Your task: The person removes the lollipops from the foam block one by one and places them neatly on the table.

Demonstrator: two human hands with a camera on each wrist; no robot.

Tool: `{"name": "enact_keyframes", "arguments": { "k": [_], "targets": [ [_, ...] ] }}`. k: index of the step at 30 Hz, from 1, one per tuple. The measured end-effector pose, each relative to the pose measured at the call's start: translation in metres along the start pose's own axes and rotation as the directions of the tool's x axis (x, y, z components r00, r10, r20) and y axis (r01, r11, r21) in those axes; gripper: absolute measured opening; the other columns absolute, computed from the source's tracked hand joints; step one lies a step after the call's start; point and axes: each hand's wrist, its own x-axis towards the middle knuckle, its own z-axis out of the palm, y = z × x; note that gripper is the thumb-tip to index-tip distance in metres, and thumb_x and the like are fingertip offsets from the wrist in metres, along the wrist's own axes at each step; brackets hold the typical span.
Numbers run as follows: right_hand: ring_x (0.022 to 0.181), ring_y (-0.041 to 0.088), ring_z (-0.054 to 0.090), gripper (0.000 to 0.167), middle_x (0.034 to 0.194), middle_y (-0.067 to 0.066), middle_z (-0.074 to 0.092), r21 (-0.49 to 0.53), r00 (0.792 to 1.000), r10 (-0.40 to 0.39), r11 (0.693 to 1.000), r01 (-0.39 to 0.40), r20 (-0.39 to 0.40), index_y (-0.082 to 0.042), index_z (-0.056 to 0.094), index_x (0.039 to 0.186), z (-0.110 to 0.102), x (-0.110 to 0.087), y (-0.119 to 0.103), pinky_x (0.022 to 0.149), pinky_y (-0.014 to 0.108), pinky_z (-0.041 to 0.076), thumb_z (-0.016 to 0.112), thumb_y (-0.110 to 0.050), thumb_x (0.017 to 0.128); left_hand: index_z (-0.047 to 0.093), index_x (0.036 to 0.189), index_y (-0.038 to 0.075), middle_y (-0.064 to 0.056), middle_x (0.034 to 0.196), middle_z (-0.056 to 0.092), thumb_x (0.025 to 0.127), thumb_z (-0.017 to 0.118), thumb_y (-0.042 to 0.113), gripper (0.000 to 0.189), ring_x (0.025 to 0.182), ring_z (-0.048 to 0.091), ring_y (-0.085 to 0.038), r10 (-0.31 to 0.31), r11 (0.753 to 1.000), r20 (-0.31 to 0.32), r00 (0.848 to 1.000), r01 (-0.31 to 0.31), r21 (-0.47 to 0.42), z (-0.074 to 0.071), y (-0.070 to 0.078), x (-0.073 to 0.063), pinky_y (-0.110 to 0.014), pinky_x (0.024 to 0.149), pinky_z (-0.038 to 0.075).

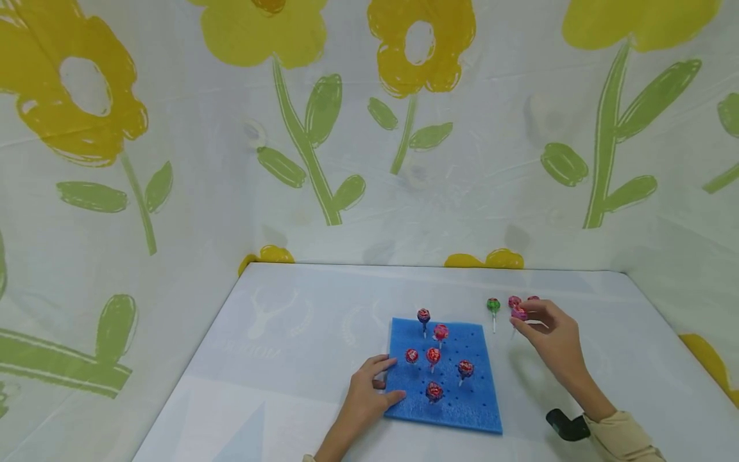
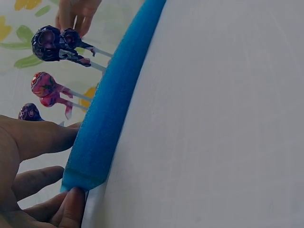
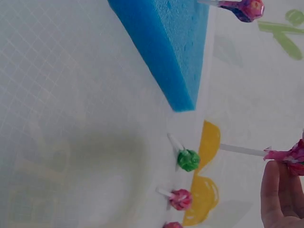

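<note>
My right hand [image 1: 554, 337] pinches a pink-and-purple wrapped lollipop [image 1: 519, 313] by its candy end, to the right of a blue foam board [image 1: 398, 333]. In the right wrist view the held lollipop's white stick [image 3: 242, 149] points toward the board's side. My left hand [image 1: 366, 391] rests at the board's left edge, thumb on the top face and other fingers against the side. Several lollipops stand upright in the foam, among them a dark one [image 1: 424, 316], a pink one [image 1: 441, 332] and a red one [image 1: 433, 355]. Small holes dot the foam.
A green lollipop [image 1: 493, 305] and a pink lollipop [image 1: 514, 301] lie on the white table [image 1: 277, 359] near my right hand, with another pink one [image 1: 534, 298] partly hidden behind it. A flower-printed cloth [image 1: 491, 160] hangs behind the table.
</note>
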Motion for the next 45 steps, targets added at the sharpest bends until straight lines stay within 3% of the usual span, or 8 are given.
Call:
{"name": "enact_keyframes", "arguments": {
  "k": [6, 13, 17, 26, 35, 42, 45],
  "targets": [
    [0.092, 0.003, 0.057, 0.033, 0.107, 0.002, 0.059, -0.077, 0.999, 0.038, 0.996, -0.040, -0.029, -0.008, 0.063, 0.113, -0.008, 0.003, 0.030, 0.073, 0.006, 0.045, 0.073, -0.019, 0.084, 0.062, 0.123, 0.006, -0.014, 0.132, 0.051, 0.074, 0.081, 0.016, 0.053, 0.093, 0.060, -0.023, -0.002, 1.000, 0.004, 1.000, 0.002, -0.002, 0.000, 0.001, 0.000, -0.035, 0.078, 0.054],
    [0.085, -0.001, 0.057, 0.032, 0.101, 0.005, 0.062, -0.088, 0.993, 0.092, 0.991, -0.098, -0.069, 0.001, 0.061, 0.110, -0.016, 0.004, -0.006, 0.070, 0.006, 0.046, 0.073, -0.012, 0.083, 0.062, 0.123, 0.007, -0.014, 0.132, 0.051, 0.075, 0.081, 0.017, 0.053, 0.094, 0.060, -0.024, -0.002, 1.000, 0.003, 1.000, 0.002, 0.002, 0.000, 0.001, -0.001, -0.035, 0.078, 0.054],
    [0.083, -0.004, 0.055, 0.031, 0.099, 0.001, 0.062, -0.153, 0.990, 0.117, 0.980, -0.128, -0.082, 0.002, 0.061, 0.111, -0.021, 0.006, -0.017, 0.070, 0.005, 0.045, 0.071, -0.013, 0.085, 0.062, 0.124, 0.007, -0.014, 0.133, 0.051, 0.075, 0.081, 0.017, 0.054, 0.094, 0.060, -0.024, 0.008, 1.000, 0.005, 1.000, -0.008, -0.005, 0.000, 0.000, 0.000, -0.034, 0.078, 0.054],
    [0.084, -0.007, 0.051, 0.035, 0.101, 0.001, 0.061, -0.239, 0.979, 0.181, 0.950, -0.199, -0.096, -0.001, 0.060, 0.114, -0.033, 0.014, -0.006, 0.070, 0.003, 0.041, 0.067, -0.024, 0.089, 0.061, 0.124, 0.006, -0.014, 0.133, 0.050, 0.076, 0.080, 0.017, 0.053, 0.093, 0.059, -0.022, 0.011, 1.000, 0.010, 1.000, -0.011, -0.015, -0.001, -0.002, 0.000, -0.033, 0.078, 0.054],
    [0.079, -0.010, 0.049, 0.038, 0.099, 0.003, 0.064, -0.273, 0.967, 0.223, 0.929, -0.249, -0.126, 0.000, 0.063, 0.116, -0.042, 0.021, 0.002, 0.064, 0.004, 0.041, 0.067, -0.025, 0.089, 0.062, 0.124, 0.009, -0.013, 0.133, 0.050, 0.075, 0.081, 0.019, 0.053, 0.093, 0.059, -0.022, -0.002, 1.000, 0.009, 1.000, 0.002, -0.016, 0.000, -0.001, 0.000, -0.034, 0.078, 0.054],
    [0.081, -0.006, 0.047, 0.045, 0.110, 0.017, 0.061, -0.292, 0.949, 0.294, 0.903, -0.314, -0.110, 0.001, 0.059, 0.120, -0.049, 0.030, 0.016, 0.061, 0.007, 0.042, 0.063, -0.032, 0.090, 0.062, 0.124, 0.008, -0.012, 0.133, 0.051, 0.075, 0.081, 0.018, 0.053, 0.093, 0.059, -0.022, -0.002, 1.000, 0.005, 1.000, 0.002, -0.023, 0.000, -0.002, 0.000, -0.034, 0.078, 0.054],
    [0.081, -0.003, 0.047, 0.046, 0.110, 0.016, 0.060, -0.294, 0.941, 0.317, 0.894, -0.338, -0.116, 0.001, 0.058, 0.120, -0.050, 0.034, 0.023, 0.060, 0.008, 0.044, 0.063, -0.034, 0.091, 0.062, 0.124, 0.008, -0.012, 0.133, 0.051, 0.075, 0.081, 0.018, 0.053, 0.094, 0.059, -0.022, -0.004, 1.000, 0.007, 1.000, 0.004, -0.021, 0.000, -0.001, 0.000, -0.034, 0.078, 0.054]
  ]
}}
